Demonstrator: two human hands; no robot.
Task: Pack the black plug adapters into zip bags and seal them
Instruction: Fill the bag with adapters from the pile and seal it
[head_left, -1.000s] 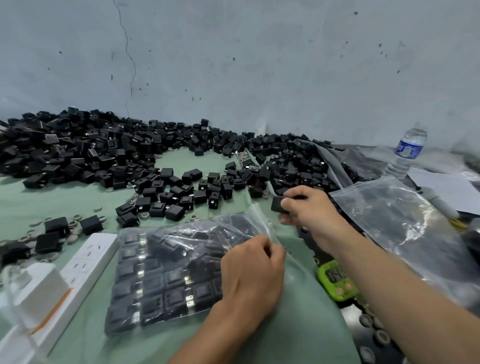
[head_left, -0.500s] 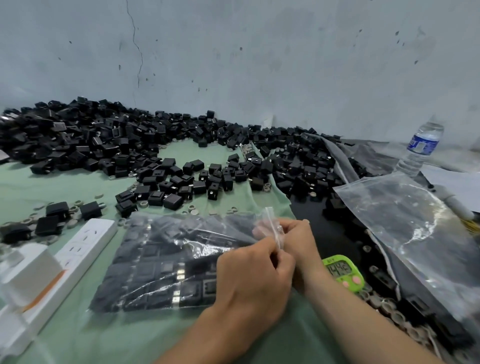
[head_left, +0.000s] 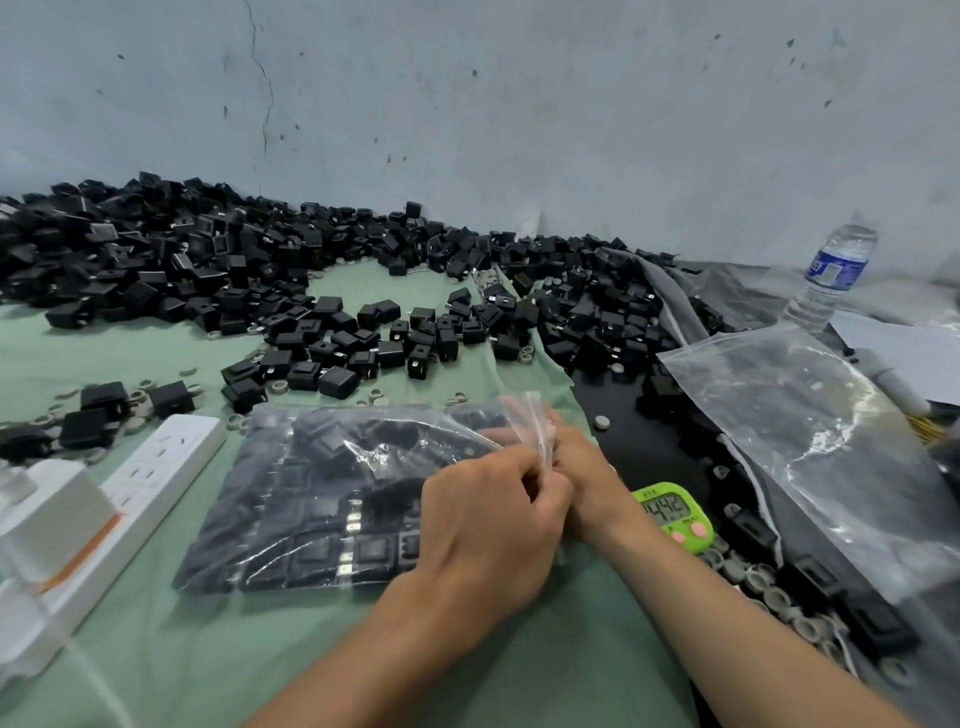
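A clear zip bag (head_left: 322, 499) packed with rows of black plug adapters lies flat on the green cloth (head_left: 467, 675) in front of me. Its open mouth points right and stands up in a crumpled strip. My left hand (head_left: 488, 525) and my right hand (head_left: 587, 478) meet at that mouth, and both pinch the bag's zip edge between fingers and thumb. A big heap of loose black plug adapters (head_left: 218, 280) covers the back of the table, with a smaller scatter (head_left: 363, 343) nearer the bag.
A white power strip (head_left: 156, 467) and a white box (head_left: 47, 514) lie at the left. A green digital timer (head_left: 672, 514) sits beside my right wrist. Empty clear bags (head_left: 810, 431) lie at the right, a water bottle (head_left: 831, 275) behind them. Small grey rings litter the cloth.
My right hand, which held a single adapter out at the pile a second ago, has come back to the bag mouth. Both hands now pinch the zip edge together.
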